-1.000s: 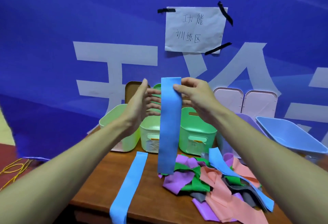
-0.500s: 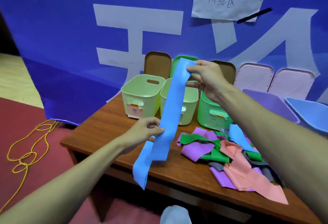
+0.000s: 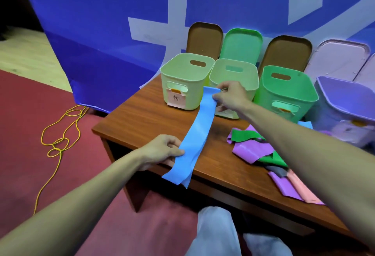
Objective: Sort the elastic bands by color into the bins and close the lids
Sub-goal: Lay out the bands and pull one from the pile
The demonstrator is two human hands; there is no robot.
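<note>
Our right hand [image 3: 229, 96] pinches the blue band's [image 3: 197, 134] top mid-frame; our left hand [image 3: 162, 151] grips it lower down, both arms outstretched.

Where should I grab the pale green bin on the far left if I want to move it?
Take the pale green bin by the handle slots cut in its near and far walls, reaching down from above. It stands upright with an open top, so fingers can hook through each slot.
</note>
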